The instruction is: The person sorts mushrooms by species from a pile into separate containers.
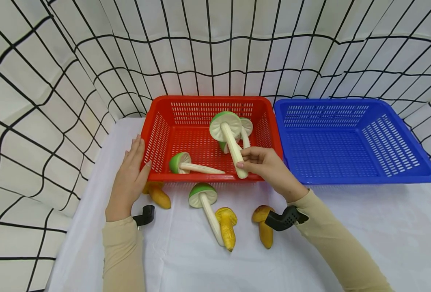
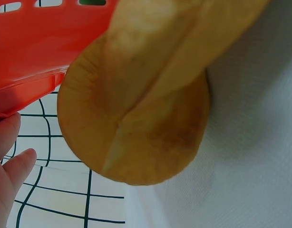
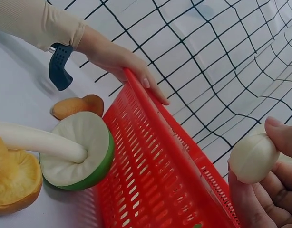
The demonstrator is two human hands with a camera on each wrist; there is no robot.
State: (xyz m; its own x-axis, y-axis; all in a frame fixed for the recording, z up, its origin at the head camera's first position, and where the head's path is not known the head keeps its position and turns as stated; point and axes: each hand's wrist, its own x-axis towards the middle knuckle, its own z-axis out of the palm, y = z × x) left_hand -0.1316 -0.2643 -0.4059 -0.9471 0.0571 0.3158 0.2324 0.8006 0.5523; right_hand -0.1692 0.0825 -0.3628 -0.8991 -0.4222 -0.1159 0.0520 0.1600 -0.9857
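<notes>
My right hand (image 1: 268,168) pinches the lower stem of a green-capped toy mushroom (image 1: 230,140), held over the right part of the red basket (image 1: 215,177). In the right wrist view the stem's rounded end (image 3: 253,159) shows between thumb and fingers. My left hand (image 1: 129,178) rests with straight fingers against the basket's left rim. Inside the basket, another green-capped mushroom (image 1: 197,167) lies at the front left. A pale-capped mushroom (image 1: 246,129) is partly hidden behind the held one, with a bit of green beside it.
On the white cloth before the basket lie a green-capped mushroom (image 1: 208,211), a yellow mushroom (image 1: 227,229), a brown-capped mushroom (image 1: 264,227) and an orange-yellow mushroom (image 1: 159,196) near my left wrist. A blue basket (image 1: 361,179) stands to the right. Black-gridded white walls (image 1: 215,48) enclose the table.
</notes>
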